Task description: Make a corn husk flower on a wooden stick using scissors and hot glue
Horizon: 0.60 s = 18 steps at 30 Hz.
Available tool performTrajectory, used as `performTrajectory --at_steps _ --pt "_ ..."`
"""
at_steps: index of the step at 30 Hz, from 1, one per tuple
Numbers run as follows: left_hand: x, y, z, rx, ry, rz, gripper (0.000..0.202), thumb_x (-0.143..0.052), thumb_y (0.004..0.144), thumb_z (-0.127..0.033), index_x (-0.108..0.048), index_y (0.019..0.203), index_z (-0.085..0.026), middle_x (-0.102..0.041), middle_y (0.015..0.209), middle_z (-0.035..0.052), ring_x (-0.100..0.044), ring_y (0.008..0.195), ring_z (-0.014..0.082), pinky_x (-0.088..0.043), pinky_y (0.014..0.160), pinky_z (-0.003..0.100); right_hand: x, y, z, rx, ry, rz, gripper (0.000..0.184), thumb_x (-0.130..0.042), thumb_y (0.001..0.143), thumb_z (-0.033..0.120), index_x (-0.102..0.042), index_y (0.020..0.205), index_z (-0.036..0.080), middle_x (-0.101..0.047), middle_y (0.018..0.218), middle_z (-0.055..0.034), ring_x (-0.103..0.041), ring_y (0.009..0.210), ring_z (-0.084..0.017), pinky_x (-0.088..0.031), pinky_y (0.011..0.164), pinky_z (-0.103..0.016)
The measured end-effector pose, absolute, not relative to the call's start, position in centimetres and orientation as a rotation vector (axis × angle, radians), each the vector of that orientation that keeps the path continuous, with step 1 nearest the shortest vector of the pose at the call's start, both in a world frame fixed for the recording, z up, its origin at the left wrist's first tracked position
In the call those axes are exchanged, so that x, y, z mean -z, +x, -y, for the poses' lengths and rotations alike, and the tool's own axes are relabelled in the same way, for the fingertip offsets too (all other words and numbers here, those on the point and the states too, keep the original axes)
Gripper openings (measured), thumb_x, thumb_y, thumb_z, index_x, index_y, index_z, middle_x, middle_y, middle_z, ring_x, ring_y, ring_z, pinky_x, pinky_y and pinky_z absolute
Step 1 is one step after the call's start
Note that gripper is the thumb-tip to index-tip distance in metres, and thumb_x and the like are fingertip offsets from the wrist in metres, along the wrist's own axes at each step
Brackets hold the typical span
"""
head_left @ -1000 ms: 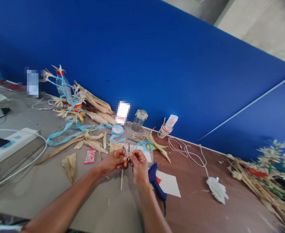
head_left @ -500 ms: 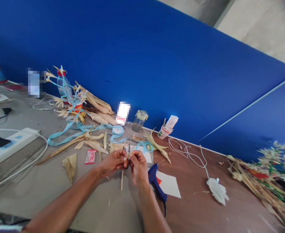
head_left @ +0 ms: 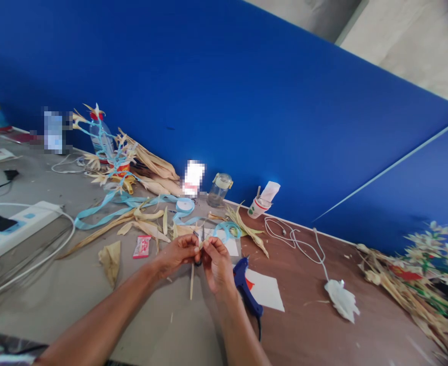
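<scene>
My left hand [head_left: 184, 250] and my right hand [head_left: 215, 256] meet fingertip to fingertip over the table. Both are closed in a pinch on a small pale piece of corn husk [head_left: 201, 245], mostly hidden by the fingers. Just behind the fingertips, a pair of scissors [head_left: 203, 232] shows its blades pointing away from me; its handles are partly covered. A thin wooden stick [head_left: 191, 285] lies below my left hand. Close to my right wrist rests a blue glue gun [head_left: 243, 279], on the edge of a white paper [head_left: 268, 291].
Dried corn husks [head_left: 148, 226], light blue ribbon [head_left: 102, 219] and a ribbon roll [head_left: 185, 205] are spread behind my hands. A red packet [head_left: 142, 246] lies to the left. Further off stand a clear jar [head_left: 219, 190], a paper cup [head_left: 259, 207] and a white power strip [head_left: 37, 218].
My fingers have shifted very slightly around the small piece of husk. Everything else stays where it was.
</scene>
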<state>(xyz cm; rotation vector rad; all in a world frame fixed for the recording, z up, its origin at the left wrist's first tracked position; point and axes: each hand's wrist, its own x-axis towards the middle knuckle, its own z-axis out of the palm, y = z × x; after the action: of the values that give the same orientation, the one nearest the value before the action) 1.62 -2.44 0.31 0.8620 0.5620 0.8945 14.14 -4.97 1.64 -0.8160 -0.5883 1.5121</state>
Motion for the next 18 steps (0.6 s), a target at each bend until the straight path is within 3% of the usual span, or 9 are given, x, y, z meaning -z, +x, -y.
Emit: performTrajectory --at_steps 10,18 --pt "-0.26 1.4 2.28 -0.892 0.879 -0.594 0.029 -0.08 0.062 -0.032 -0.058 0.068 -0.013 -0.061 0.057 0.0016 -0.048 0.052 0.0075 -0.025 0.048 0.02 -1.71 14.19 4.96 -1.511 -0.815 0.6 0.021 -0.076 0.062 0.024 -0.057 0.067 0.018 -0.05 0.049 0.007 -0.045 0.044 -0.007 -0.035 0.05 -0.02" --pt "0.18 1.15 1.66 -0.959 0.902 -0.66 0.027 -0.081 0.059 -0.03 -0.06 0.065 -0.013 -0.058 0.062 0.0005 -0.046 0.054 0.0074 -0.028 0.052 0.022 -1.62 14.48 4.84 -1.442 -0.836 0.6 0.019 -0.073 0.065 0.028 -0.058 0.068 0.017 -0.05 0.056 0.0055 -0.038 0.047 -0.006 -0.029 0.049 -0.02"
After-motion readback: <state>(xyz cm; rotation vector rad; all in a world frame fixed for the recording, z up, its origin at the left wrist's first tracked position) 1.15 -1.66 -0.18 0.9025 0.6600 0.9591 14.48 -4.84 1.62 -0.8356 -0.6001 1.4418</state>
